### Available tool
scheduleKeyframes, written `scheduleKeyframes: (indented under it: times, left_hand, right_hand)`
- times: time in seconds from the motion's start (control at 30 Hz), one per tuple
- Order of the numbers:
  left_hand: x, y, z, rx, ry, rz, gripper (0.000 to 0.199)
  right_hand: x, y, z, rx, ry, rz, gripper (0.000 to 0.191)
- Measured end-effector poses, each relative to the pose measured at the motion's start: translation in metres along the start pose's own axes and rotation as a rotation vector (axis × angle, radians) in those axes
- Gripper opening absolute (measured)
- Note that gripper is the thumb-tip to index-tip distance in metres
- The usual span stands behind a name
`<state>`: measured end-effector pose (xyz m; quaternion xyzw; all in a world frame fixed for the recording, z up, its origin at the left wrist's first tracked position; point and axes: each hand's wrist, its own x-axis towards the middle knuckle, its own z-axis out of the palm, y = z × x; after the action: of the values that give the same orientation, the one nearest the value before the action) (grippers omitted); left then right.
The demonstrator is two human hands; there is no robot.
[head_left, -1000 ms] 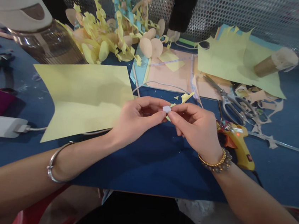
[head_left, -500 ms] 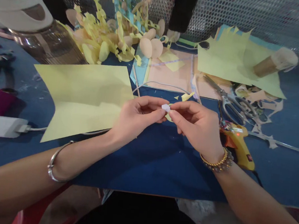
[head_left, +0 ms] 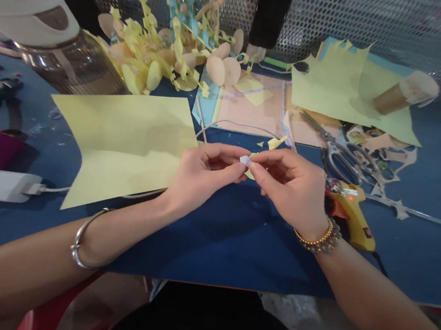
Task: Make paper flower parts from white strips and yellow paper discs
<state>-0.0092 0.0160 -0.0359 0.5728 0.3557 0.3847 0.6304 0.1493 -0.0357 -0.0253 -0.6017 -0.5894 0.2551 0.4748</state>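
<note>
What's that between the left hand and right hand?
In the head view, a small whitish piece is pinched between the left hand and right hand; a pale yellow bit shows below.

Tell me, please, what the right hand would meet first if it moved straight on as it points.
Beyond the small white piece it touches, the right hand would probably meet the left hand first; exact depth is unclear.

Free room: table (head_left: pixel 220 243), front middle. Obstacles: glue gun (head_left: pixel 354 213) and scissors (head_left: pixel 332 141), right; bottle (head_left: pixel 83 66) and charger (head_left: pixel 0 185), left; mesh (head_left: pixel 318 18), rear.
</note>
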Motion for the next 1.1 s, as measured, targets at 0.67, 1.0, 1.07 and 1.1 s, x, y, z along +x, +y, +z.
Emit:
scheduleKeyframes:
  times: [0.67, 1.0, 1.07, 1.1]
  left_hand:
    - [-0.002, 0.003, 0.001, 0.116, 0.017, 0.076, 0.017]
    - [-0.003, 0.007, 0.003, 0.139, 0.021, 0.095, 0.017]
    - [-0.003, 0.007, 0.003, 0.141, 0.015, 0.096, 0.017]
    - [-0.003, 0.006, 0.003, 0.147, 0.011, 0.095, 0.017]
  right_hand:
    - [0.006, 0.010, -0.002, 0.355, -0.145, 0.257, 0.019]
    - [0.007, 0.010, -0.004, 0.449, -0.178, 0.320, 0.014]
    - [0.008, 0.010, -0.003, 0.461, -0.178, 0.327, 0.013]
    - [0.008, 0.009, -0.003, 0.467, -0.180, 0.335, 0.013]
